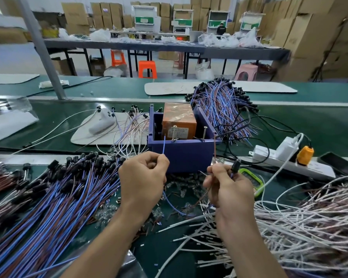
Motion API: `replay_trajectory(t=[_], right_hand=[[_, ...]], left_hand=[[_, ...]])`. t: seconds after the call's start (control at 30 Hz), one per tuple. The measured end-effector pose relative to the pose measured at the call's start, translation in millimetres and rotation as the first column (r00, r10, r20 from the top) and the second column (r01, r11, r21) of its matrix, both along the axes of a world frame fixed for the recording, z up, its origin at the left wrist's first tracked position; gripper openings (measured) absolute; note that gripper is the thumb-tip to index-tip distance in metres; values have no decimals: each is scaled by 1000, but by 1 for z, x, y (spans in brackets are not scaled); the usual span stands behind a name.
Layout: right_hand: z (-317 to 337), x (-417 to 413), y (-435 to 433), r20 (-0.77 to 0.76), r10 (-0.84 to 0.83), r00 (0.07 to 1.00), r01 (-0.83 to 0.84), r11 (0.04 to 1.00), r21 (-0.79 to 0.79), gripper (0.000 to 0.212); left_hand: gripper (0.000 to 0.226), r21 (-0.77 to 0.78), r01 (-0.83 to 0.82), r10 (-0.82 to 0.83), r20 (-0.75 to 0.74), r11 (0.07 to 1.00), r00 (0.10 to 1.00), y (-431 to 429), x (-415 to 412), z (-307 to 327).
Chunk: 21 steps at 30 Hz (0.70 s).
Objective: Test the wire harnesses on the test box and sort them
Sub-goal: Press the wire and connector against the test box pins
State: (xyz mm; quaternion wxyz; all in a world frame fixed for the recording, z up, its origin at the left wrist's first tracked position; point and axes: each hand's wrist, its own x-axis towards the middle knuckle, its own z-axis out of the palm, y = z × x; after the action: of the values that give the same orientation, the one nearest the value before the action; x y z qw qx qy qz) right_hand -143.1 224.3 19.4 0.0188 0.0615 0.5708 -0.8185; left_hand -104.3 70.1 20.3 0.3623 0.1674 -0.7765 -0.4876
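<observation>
My left hand [143,177] pinches the blue wire [164,145] of a harness, its tip pointing up toward a screw post [174,133] on the test box. My right hand [227,187] pinches the brown wire [214,149] of the same harness, and the black connector end [235,164] sticks up between its fingers. The test box is a blue plastic bin [185,153] holding an orange block [178,119], with a second screw post [205,133] at its front right. Both wire tips stand just short of the posts.
A big pile of blue and brown harnesses [48,197] lies to the left, and another pile [221,105] sits behind the bin. White wires [299,213] cover the right. A white power strip [289,161] and a green-rimmed object [251,181] lie to the right of the bin.
</observation>
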Motion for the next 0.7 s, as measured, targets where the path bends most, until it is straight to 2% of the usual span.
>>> replay_trajectory(t=[0.17, 0.37, 0.7], right_hand=[[-5, -2, 0, -13, 2, 1000, -1, 999, 43, 21], [-5, -3, -1, -18, 0, 1000, 1, 997, 73, 23], [-2, 1, 0, -16, 8, 1000, -7, 997, 79, 20]], left_hand=[[19, 15, 0, 1, -14, 1000, 1000, -3, -2, -2], [28, -56, 10, -11, -11, 998, 1000, -1, -2, -2], [29, -77, 31, -31, 4, 997, 1000, 1, -3, -2]])
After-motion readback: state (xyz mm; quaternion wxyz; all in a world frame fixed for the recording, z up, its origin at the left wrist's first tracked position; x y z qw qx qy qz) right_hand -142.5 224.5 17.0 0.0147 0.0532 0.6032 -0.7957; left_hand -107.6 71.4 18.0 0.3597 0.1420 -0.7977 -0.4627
